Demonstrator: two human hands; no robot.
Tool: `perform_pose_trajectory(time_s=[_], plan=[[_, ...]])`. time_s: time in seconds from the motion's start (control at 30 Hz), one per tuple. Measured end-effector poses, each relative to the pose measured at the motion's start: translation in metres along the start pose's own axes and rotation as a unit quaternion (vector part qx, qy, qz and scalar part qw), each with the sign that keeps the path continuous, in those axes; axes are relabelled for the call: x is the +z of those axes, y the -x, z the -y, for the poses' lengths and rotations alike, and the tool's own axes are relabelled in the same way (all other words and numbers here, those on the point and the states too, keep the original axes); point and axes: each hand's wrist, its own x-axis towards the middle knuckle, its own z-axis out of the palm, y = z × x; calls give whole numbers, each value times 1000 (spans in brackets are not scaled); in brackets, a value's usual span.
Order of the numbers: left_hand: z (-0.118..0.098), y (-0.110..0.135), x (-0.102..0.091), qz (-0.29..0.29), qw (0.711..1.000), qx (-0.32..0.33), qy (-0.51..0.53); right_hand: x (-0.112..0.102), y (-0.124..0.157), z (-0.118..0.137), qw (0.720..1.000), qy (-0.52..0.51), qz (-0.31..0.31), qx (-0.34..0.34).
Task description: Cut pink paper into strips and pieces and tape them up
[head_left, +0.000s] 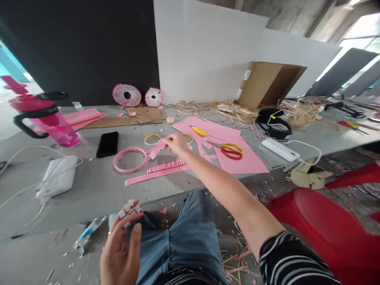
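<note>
- At centre frame, the right hand [177, 143] reaches out on a straight arm, fingers pinched on a small pink paper piece [157, 149] just above the grey table [97, 190].
- Lower left, the left hand [120, 249] hovers with its fingers loosely spread and small white squares [128, 206] stuck on its fingertips.
- Near the piece lie a pink ring [130, 171], a pleated pink strip [165, 166] and scissors [221, 145].
- The piece is flat, tilted and light pink.

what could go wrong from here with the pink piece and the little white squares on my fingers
1. The white squares sit on the fingertips of the left hand, over the lap; one may drop among the floor scraps.
2. The right hand pinches the pink paper piece near the pleated strip and pink ring; a lowered forearm might knock them askew.
</note>
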Motion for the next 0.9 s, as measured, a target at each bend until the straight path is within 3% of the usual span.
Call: perform_pose_trajectory(time_s=[0.17, 0.27, 0.37, 0.5, 0.6, 0.67, 0.8, 0.9], plan=[[7, -2, 0, 17, 1000, -16, -9, 24, -15, -8, 992, 127, 9, -6], [8, -3, 1, 24, 1000, -17, 4, 26, -15, -10, 986, 165, 24, -20], [8, -2, 2, 25, 1000, -7, -6, 7, -15, -12, 983, 181, 12, -38], [10, 1, 0, 30, 999, -16, -19, -51, -6, -24, 977, 208, -33, -32], [16, 4, -2, 27, 999, -30, -7, -96, 21, -45, 969, 241, -42, -22], [22, 6, 0, 29, 999, -38, 12, -113, 47, -62, 964, 263, -19, -14], [30, 9, 4, 32, 998, -57, 25, -109, 93, -91, 953, 301, 34, -10], [31, 11, 5, 39, 998, -51, 14, -92, 104, -101, 945, 326, 39, -8]])
